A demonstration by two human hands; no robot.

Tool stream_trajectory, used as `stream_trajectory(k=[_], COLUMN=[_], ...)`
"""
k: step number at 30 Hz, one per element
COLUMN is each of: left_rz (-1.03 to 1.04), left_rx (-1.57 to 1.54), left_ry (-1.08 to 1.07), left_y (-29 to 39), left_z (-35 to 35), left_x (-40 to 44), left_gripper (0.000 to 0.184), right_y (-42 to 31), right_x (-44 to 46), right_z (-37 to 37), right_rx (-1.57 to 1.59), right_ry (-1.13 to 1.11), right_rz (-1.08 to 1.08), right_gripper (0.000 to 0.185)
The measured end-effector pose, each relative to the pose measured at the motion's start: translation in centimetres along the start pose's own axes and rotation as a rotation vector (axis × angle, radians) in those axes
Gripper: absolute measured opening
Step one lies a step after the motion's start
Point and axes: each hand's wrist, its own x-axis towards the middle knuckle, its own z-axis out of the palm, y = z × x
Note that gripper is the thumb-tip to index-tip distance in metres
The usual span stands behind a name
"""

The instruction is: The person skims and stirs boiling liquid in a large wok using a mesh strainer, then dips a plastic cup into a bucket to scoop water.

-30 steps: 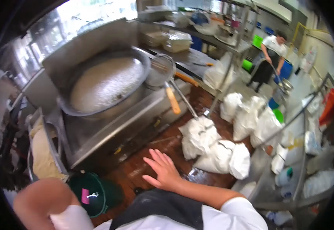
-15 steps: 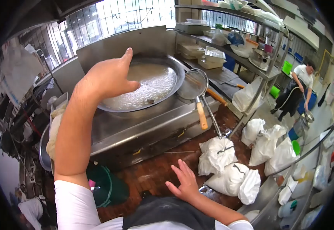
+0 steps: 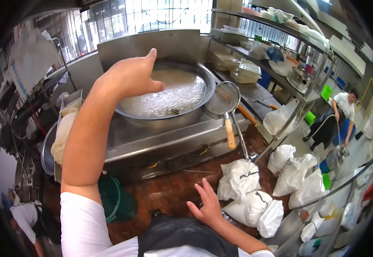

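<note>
A wide metal pan (image 3: pixel 211 88) of pale, bubbling liquid sits in the steel stove counter (image 3: pixel 165 140). Over its left part reaches my left hand (image 3: pixel 128 77), palm down, with thumb and index finger apart; the other fingers are hidden, and I see nothing held. A small dark lump (image 3: pixel 175 111) shows near the pan's front edge. Low in front of my apron, my right hand (image 3: pixel 208 205) is open with fingers spread, holding nothing. Closest to it are tied white sacks (image 3: pixel 247 207) on the floor. A round mesh strainer (image 3: pixel 221 98) with a wooden handle lies right of the pan.
A green bin (image 3: pixel 124 203) stands below the counter, left of me. Pale dough-like food fills a tray (image 3: pixel 78 102) beside my left forearm. Metal shelves (image 3: pixel 272 64) hold containers on the right. A co-worker (image 3: pixel 341 113) bends over a bucket; another person (image 3: pixel 25 218) is at lower left.
The view has shifted slightly, so the pan and shelves sit further right. My hands keep nearly the same pose. The person at lower left shows more.
</note>
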Motion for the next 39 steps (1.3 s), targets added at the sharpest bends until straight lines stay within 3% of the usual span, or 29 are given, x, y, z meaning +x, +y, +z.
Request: stream_trajectory(k=[10, 18, 22, 25, 31, 33, 35, 39], left_rz=[-0.106, -0.072, -0.163, -0.135, -0.15, -0.161, -0.11, 0.104], left_rx=[0.001, -0.034, -0.134, -0.128, -0.478, -0.611, -0.723, -0.876], left_ry=[-0.064, 0.055, 0.007, 0.137, 0.072, -0.177, -0.419, -0.915], left_y=[0.7, -0.4, -0.8, -3.0, -0.1, 2.6, 4.4, 8.3], left_z=[-0.2, 2.3, 3.2, 7.0, 11.2, 14.9, 23.0, 30.4], left_x=[1.0, 1.7, 1.2, 0.6, -4.7, -8.2, -13.8, -22.8], left_gripper=[0.097, 0.097, 0.098, 0.1, 0.092, 0.084, 0.079, 0.067], right_y=[0.3, 0.4, 0.5, 0.5, 0.4, 0.7, 1.1, 1.0], right_x=[-0.2, 0.1, 0.3, 0.2, 0.4, 0.5, 0.7, 1.6], right_z=[-0.2, -0.7, -0.5, -0.6, -0.3, -0.2, 0.0, 0.5], right_rx=[-0.004, -0.014, -0.022, -0.018, 0.024, 0.024, 0.018, 0.046], right_ry=[0.004, 0.054, 0.064, 0.058, 0.05, 0.071, 0.095, 0.066], right_rz=[0.0, 0.0, 0.017, 0.049, 0.032, 0.033, 0.04, 0.038], right_gripper=[0.069, 0.067, 0.067, 0.067, 0.066, 0.066, 0.066, 0.066])
